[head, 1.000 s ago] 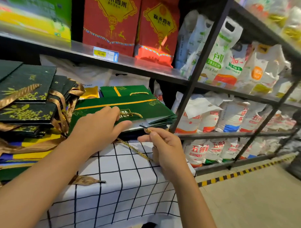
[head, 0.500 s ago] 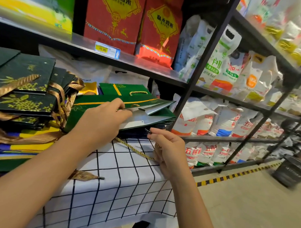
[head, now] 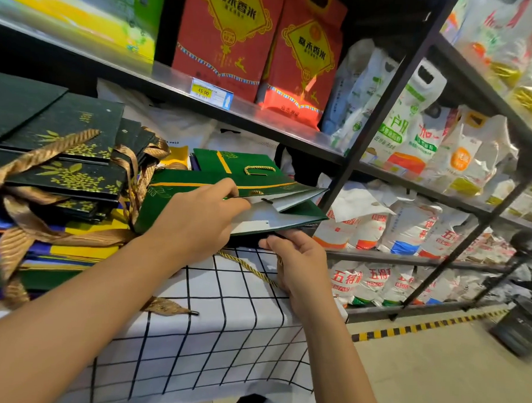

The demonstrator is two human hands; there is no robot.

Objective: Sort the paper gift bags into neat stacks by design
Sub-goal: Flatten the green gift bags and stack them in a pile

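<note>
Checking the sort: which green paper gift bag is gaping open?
The top green gold-striped paper gift bag under the left hand, its white inside showing. The green bag behind it lies flat and closed.

Ribbon-handled bags (head: pixel 63 176) left of gift bag stack (head: pixel 216 196); shelf (head: pixel 261 116) behind, above.

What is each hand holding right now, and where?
The left hand grips the top green gift bag at its open mouth edge. The right hand pinches the gold cord handle near its end.
</note>
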